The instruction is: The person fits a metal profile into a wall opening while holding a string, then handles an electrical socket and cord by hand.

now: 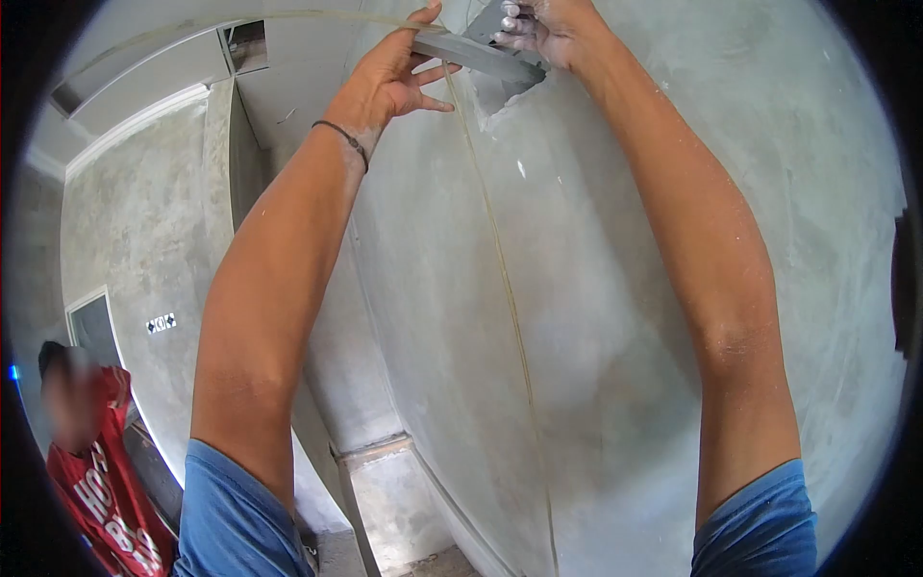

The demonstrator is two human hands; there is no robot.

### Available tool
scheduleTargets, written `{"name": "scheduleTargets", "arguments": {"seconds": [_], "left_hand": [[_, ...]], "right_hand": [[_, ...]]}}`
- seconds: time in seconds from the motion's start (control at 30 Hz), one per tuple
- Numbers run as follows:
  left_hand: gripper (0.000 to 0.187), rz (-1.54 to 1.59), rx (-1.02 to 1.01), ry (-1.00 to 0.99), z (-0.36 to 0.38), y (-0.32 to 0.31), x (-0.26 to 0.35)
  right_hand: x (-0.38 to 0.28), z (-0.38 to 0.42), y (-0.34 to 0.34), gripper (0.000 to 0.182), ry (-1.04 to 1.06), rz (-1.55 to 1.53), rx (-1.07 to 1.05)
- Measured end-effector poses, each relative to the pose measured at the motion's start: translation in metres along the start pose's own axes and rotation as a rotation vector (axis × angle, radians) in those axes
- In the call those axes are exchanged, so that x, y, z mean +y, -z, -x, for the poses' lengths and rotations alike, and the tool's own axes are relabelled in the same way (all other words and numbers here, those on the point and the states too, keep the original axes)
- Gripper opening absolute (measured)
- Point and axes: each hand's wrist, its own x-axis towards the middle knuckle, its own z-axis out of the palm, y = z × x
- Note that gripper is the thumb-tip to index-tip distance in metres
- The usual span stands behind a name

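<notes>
Both my arms reach up to a grey plastered wall (615,385). My left hand (402,77) grips one end of a grey straight-edged bar (481,58) between thumb and fingers, with the lower fingers spread. The bar's other end lies at a dark, ragged-edged patch or recess (495,93) in the wall. Close above that end is my right hand (550,31), its whitened fingers curled; whether anything is in them I cannot make out. A thin yellowish, see-through hose (502,260) passes by my left hand and hangs down along the wall.
At lower left stands a person in a red shirt (106,500), near a doorway or window frame (91,327). Wall boxes (161,324) are set in the left wall. The ceiling has an opening (247,46). Below lies a pale floor (404,505).
</notes>
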Motion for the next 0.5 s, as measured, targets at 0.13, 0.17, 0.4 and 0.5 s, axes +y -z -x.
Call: {"name": "scheduleTargets", "arguments": {"seconds": [0.13, 0.17, 0.4, 0.5], "left_hand": [[0.111, 0.041, 0.021, -0.009, -0.002, -0.006, -0.012], [0.114, 0.049, 0.016, -0.022, 0.0, -0.006, -0.013], [0.12, -0.026, -0.004, -0.033, 0.0, 0.007, -0.015], [0.109, -0.032, 0.057, -0.014, -0.001, 0.007, -0.017]], "right_hand": [[0.004, -0.029, 0.008, 0.016, -0.068, 0.08, -0.154], [0.007, -0.034, 0.009, 0.017, -0.083, 0.156, -0.179], [0.015, -0.042, 0.013, 0.018, -0.236, 0.385, -0.198], [0.003, -0.014, -0.014, 0.019, 0.004, 0.886, 0.02]]}}
